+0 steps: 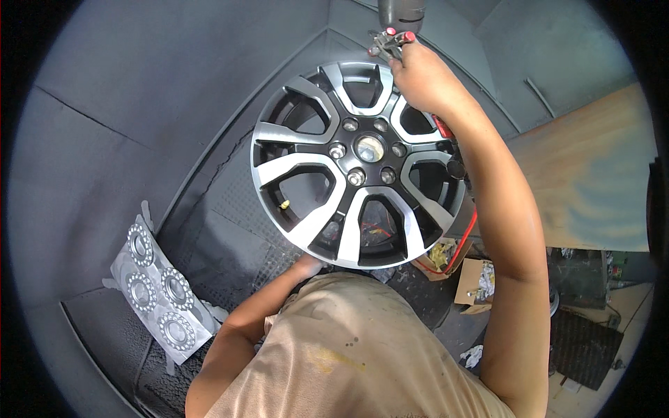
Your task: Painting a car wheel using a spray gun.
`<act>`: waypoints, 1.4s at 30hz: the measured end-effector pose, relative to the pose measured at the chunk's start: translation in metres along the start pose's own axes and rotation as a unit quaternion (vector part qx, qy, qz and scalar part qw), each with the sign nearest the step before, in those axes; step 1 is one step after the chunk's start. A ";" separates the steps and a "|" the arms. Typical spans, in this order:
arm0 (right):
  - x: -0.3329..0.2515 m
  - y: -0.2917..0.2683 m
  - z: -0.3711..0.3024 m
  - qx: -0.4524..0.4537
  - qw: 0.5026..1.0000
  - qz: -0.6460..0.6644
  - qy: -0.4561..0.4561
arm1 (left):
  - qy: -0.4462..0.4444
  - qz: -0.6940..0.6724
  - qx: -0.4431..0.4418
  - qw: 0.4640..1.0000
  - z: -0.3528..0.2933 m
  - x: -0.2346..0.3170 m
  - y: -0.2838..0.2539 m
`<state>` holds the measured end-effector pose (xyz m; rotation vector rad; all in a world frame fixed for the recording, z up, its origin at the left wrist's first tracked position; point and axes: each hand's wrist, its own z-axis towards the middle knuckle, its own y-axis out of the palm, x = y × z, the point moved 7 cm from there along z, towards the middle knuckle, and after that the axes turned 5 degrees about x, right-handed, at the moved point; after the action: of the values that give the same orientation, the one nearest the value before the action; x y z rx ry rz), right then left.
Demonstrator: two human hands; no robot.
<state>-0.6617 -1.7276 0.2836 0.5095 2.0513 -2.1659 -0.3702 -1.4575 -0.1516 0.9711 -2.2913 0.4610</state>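
My right hand (426,78) is closed around a spray gun (390,44) beyond the far right edge of the wheel. The gun has red knobs, and a dark cup (402,12) stands at its top. In front of me is a car alloy wheel (284,166), with black pockets and bright silver split spokes around an open centre hole. My left hand (311,265) is at the wheel's near rim, low and close to my body. Its fingers are hidden beneath the rim, so I cannot tell whether they grip it.
A red hose (468,240) hangs below my right forearm. At the left, a silver sheet (155,289) carries several ring-shaped parts. Cardboard boxes (468,292) with crumpled material lie at the lower right. Grey walls (174,76) rise behind, and a tan panel (592,174) stands at the right.
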 end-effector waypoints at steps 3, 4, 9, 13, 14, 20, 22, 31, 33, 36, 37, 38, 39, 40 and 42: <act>0.011 0.003 0.007 0.019 0.999 -0.020 0.022 | -0.009 0.030 -0.023 0.999 0.012 -0.022 -0.005; 0.014 0.006 0.007 0.019 0.999 -0.021 0.023 | -0.012 0.043 -0.034 0.998 0.020 -0.031 -0.012; 0.017 0.018 0.007 0.026 0.999 -0.027 0.014 | -0.071 -0.016 0.059 0.996 -0.018 0.032 -0.066; -0.003 0.028 0.009 -0.012 1.000 0.022 0.013 | -0.016 -0.193 0.185 0.963 0.021 0.011 -0.111; -0.007 0.028 0.009 -0.014 1.000 0.023 0.013 | -0.037 -0.276 0.193 0.941 0.023 0.013 -0.116; -0.045 0.014 0.012 -0.026 0.997 0.049 -0.055 | -0.036 -0.354 0.188 0.916 0.021 0.022 -0.105; -0.043 0.016 0.019 -0.023 0.998 0.034 -0.054 | -0.027 -0.346 0.189 0.919 0.016 0.020 -0.100; -0.009 0.032 0.048 -0.016 1.000 -0.015 -0.007 | -0.058 -0.298 0.137 0.943 0.005 0.028 -0.071; -0.007 0.035 0.054 -0.025 0.999 -0.024 -0.005 | -0.062 -0.258 0.111 0.958 0.016 0.017 -0.065; -0.005 0.041 0.057 -0.033 0.999 0.011 -0.010 | -0.054 -0.211 0.084 0.972 0.017 0.017 -0.056; -0.013 0.038 0.056 -0.048 0.999 0.019 -0.013 | -0.037 -0.204 0.075 0.975 0.018 0.019 -0.051; -0.018 0.037 0.056 -0.063 0.997 0.028 -0.017 | -0.039 -0.205 0.075 0.975 0.019 0.017 -0.051; -0.018 0.040 0.058 -0.065 0.997 0.029 -0.017 | -0.040 -0.184 0.063 0.980 0.021 0.016 -0.049; -0.016 0.039 0.061 -0.055 0.998 0.020 -0.016 | -0.039 -0.162 0.050 0.985 0.024 0.018 -0.048; -0.011 0.041 0.069 -0.044 0.999 0.011 -0.015 | -0.037 -0.117 0.024 0.992 0.029 0.019 -0.048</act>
<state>-0.6501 -1.8001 0.2503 0.4851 2.1043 -2.0467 -0.3569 -1.5147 -0.1576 1.2837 -2.2032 0.3865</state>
